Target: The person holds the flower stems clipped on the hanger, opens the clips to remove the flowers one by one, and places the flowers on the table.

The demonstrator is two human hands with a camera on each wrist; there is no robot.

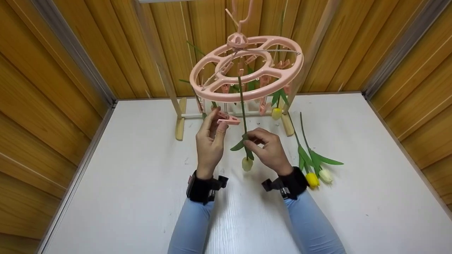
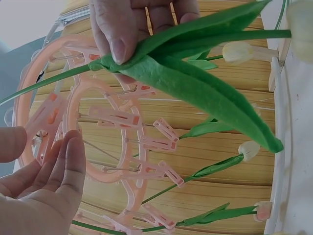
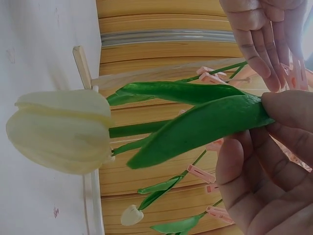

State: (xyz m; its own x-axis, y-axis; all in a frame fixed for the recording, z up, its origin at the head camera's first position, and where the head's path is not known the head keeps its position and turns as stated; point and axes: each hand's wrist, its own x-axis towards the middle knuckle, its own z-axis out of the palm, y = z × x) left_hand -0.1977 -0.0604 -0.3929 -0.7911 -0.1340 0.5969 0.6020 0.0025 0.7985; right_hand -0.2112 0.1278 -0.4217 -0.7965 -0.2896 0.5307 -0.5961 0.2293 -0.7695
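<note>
Between the thumb and fingers of my left hand (image 1: 209,143) is a pink clothespin (image 1: 229,120), below the near rim of a round pink hanging dryer (image 1: 243,94). My right hand (image 1: 269,148) pinches a cream artificial tulip (image 1: 247,164) where its green leaves (image 3: 190,129) meet the stem. The bloom points down, and the stem rises in front of the dryer's rim. In the left wrist view the clothespin (image 2: 45,122) and the tulip stem (image 2: 46,84) are apart. More tulips, such as a yellow one (image 1: 277,113), hang bloom-down from the dryer's other clothespins.
A wooden stand (image 1: 180,123) with a white crossbar straddles the area under the dryer. On the white table (image 1: 123,197), right of my right hand, lie a yellow tulip (image 1: 312,180) and a white tulip (image 1: 325,175). Wood-panelled walls (image 1: 46,116) enclose the table at the back and sides.
</note>
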